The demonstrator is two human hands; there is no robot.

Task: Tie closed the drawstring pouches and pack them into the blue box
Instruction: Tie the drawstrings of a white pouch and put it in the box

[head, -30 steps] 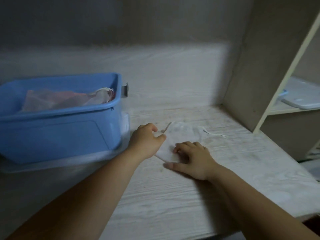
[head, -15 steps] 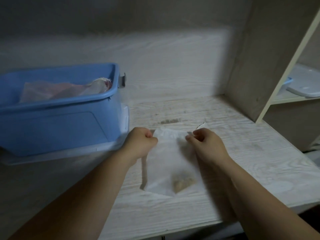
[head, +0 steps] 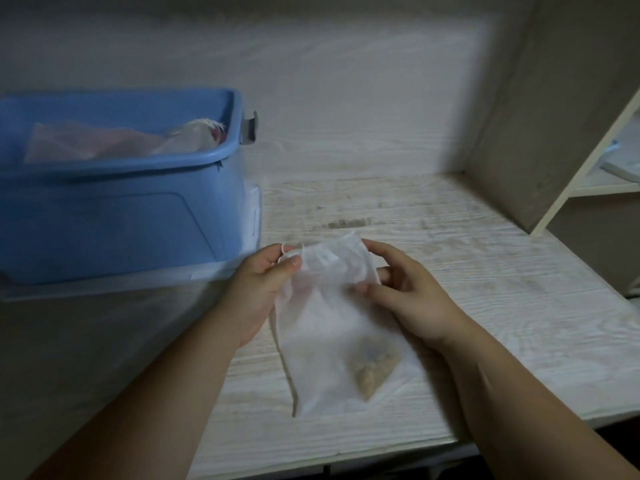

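Observation:
A white mesh drawstring pouch [head: 332,327] hangs over the wooden desk [head: 467,306], with a small clump of tan grains [head: 372,374] in its lower corner. My left hand [head: 263,289] pinches the drawstring loop at the pouch's top left corner. My right hand [head: 405,292] grips the top right edge of the pouch between thumb and fingers. The blue box [head: 114,206] stands at the left on its pale lid, and it holds other pouches [head: 114,143].
A vertical wooden shelf panel [head: 540,109] rises at the right, with shelves behind it holding a pale flat object [head: 623,157]. The desk's front edge [head: 346,455] runs just below the pouch.
The pouch lay flat under both hands, then was lifted by its top edge. Now my hands hold it higher and closer together, and the left one has the drawstring loop.

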